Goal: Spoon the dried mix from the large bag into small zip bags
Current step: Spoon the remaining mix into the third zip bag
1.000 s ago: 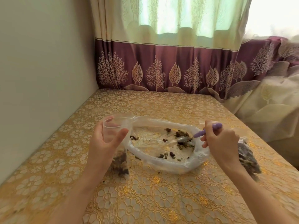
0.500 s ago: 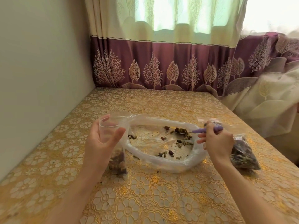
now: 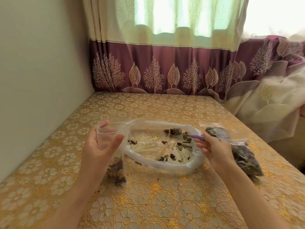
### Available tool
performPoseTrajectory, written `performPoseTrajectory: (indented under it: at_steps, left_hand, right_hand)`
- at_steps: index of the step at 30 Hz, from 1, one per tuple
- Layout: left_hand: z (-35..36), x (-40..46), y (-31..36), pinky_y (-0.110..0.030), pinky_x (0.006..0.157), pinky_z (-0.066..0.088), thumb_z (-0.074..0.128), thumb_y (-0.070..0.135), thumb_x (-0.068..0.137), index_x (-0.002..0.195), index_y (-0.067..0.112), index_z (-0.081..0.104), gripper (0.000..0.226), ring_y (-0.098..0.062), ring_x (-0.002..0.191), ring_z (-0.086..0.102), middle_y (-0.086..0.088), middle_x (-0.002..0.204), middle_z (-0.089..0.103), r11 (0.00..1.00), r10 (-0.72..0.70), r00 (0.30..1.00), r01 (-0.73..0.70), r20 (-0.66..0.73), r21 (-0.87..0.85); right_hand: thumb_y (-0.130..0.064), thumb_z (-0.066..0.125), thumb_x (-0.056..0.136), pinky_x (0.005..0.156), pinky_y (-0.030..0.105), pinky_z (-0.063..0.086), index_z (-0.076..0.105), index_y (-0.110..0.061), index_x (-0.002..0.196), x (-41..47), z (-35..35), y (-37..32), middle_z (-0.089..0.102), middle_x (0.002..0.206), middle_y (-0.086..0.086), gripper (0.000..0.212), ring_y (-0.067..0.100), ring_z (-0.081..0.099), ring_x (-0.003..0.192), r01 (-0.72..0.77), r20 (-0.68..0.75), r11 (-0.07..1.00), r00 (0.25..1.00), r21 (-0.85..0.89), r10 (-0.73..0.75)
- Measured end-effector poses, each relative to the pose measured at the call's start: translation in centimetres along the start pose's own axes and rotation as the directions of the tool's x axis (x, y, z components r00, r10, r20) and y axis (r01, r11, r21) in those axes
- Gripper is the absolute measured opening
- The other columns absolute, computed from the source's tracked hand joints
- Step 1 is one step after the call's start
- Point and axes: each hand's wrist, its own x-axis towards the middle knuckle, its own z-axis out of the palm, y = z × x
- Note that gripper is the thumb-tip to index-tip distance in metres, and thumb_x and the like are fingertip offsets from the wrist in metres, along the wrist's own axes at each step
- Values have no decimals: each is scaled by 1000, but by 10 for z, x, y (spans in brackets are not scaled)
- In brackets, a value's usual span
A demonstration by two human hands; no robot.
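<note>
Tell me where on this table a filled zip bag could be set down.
Free: the far stretch of tablecloth between the large bag and the curtain, and the near strip between the forearms. Crowded: the middle, where the left hand holds the small zip bag and a filled bag lies behind the right hand.
</note>
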Motion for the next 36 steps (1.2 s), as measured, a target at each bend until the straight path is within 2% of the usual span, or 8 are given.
performPoseTrajectory:
  at_steps: [7,11,15,18,23,27,32,36]
  left_hand:
    - [0,0,-1,-45,80,55,70,78,43,105,54,52,68,-10,96,67,11,107,67,1000,-4,1000,4,13,22]
    - [1,-1,-1,-36,75,56,69,79,43,104,53,52,70,-6,93,67,15,103,67,1000,6,1000,-6,18,25]
    - [2,-3,1,-34,72,57,71,78,44,104,51,53,68,-9,91,68,15,102,68,1000,25,999,-25,27,-3]
    - [3,-3,4,-22,65,56,70,78,43,104,50,53,69,-8,89,68,16,101,68,999,41,999,-41,30,-6]
    - [4,-2,3,-17,63,54,69,80,42,104,50,52,72,-3,90,67,16,101,68,1000,29,999,-30,21,8]
    - [3,-3,3,-15,64,53,69,79,44,106,51,51,71,-1,92,65,14,102,67,999,22,1000,-23,21,30]
    - [3,-3,2,-34,80,51,69,79,43,100,49,54,66,-3,92,66,18,102,67,1000,5,1000,-6,20,15]
    - [3,-2,3,-17,63,51,68,80,43,103,43,53,72,3,82,66,23,97,68,999,20,1000,-20,3,25]
  right_hand:
    - [-13,49,98,37,12,41,63,2,81,-3,-5,0,74,82,12,27,7,59,48,-28,24,997,999,71,27]
    - [-13,50,97,37,13,41,63,0,79,-8,-5,-3,74,79,11,25,7,59,47,-22,44,997,999,69,19]
    - [-15,51,95,39,13,41,64,-2,77,-18,2,-11,74,81,13,25,9,57,50,0,140,996,990,86,-12]
    - [-17,51,96,39,13,41,65,-3,74,-28,13,-24,73,72,9,29,8,57,47,55,205,989,975,139,-83]
    - [-22,49,97,45,14,42,64,-1,78,-46,37,-48,74,87,13,32,7,57,51,148,393,968,893,203,-219]
    - [-22,50,96,46,15,40,70,-7,71,-63,58,-54,74,91,13,36,10,57,54,214,523,963,809,162,-268]
    - [-10,53,94,38,17,37,66,-3,91,-81,74,-44,74,80,6,15,14,60,51,377,597,925,734,40,-325]
    - [-4,52,93,39,19,37,67,-4,95,-79,70,-43,71,79,12,15,16,61,54,382,601,924,731,33,-323]
